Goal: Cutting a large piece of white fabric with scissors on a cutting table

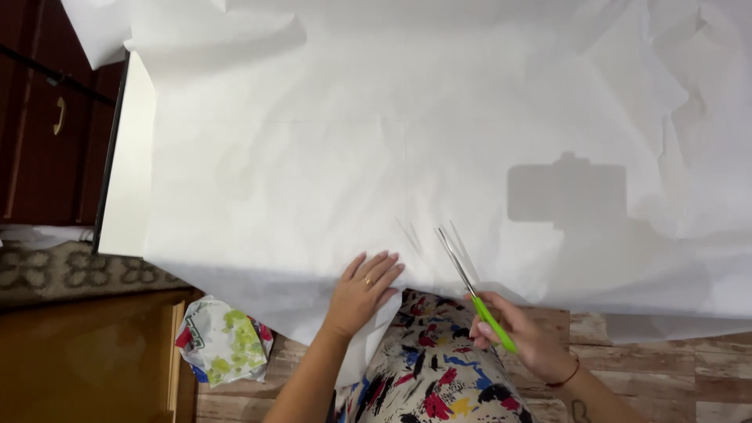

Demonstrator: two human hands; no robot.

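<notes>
Head view: a large white paper sheet [407,149] is lying spread over the counter [129,164], its near edge hanging over the person's lap; the left hand [364,286], fingers spread flat, is pressing on that near edge; the right hand [521,333], just right of it, is gripping green-handled scissors [474,290], blades parted over the paper; a patterned plastic bag [222,343] is lying at near left on the floor.

One package in view: a crumpled plastic bag [222,341], white with green, red and blue print, lying on the floor well to the left of the left hand's [363,286] fingers [381,262], below them. No labels, signs or screens seen.
</notes>
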